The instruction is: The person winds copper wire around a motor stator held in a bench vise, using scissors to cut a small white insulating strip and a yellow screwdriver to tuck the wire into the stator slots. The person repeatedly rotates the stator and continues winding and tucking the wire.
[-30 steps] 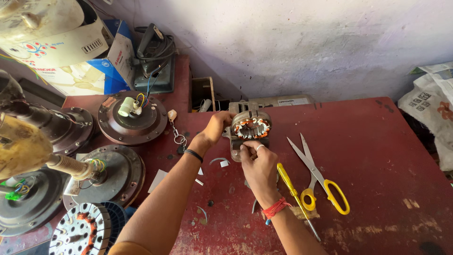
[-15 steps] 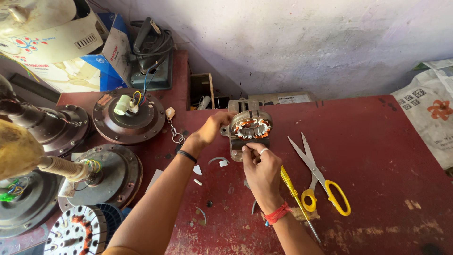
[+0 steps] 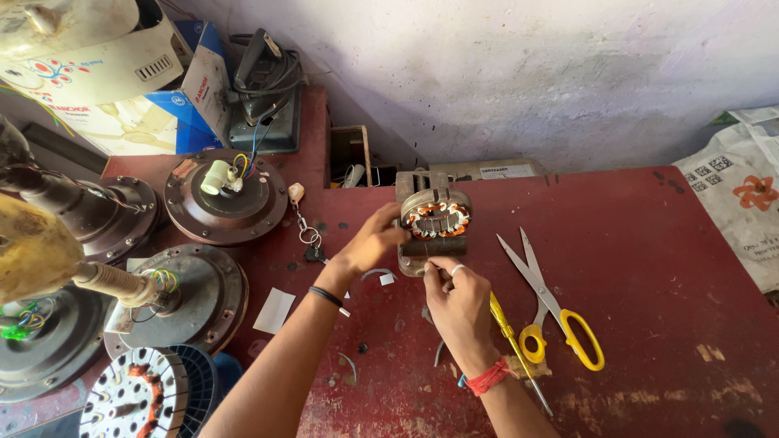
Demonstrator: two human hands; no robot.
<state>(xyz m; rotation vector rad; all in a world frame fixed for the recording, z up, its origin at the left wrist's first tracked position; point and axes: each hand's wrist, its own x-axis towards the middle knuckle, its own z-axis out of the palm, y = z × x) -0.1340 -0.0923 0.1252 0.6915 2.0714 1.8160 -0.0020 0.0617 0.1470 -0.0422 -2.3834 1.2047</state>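
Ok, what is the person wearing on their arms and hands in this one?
Both forearms are bare, with no sleeves and no gloves. The left hand has a thin black band at the wrist. The right hand has a red thread tied round the wrist and a silver ring on one finger.

Wall (image 3: 527,73): rough whitewashed plaster, stained, fills upper frame.
Table (image 3: 673,268): dark red, scratched and chipped, fills lower right.
Light: daylight, brighter toward upper right.
Upper left: cardboard boxes (image 3: 187,89) stacked against wall.
Right edge: printed white sack (image 3: 742,195).
Gap at table back: small wooden box (image 3: 350,154).
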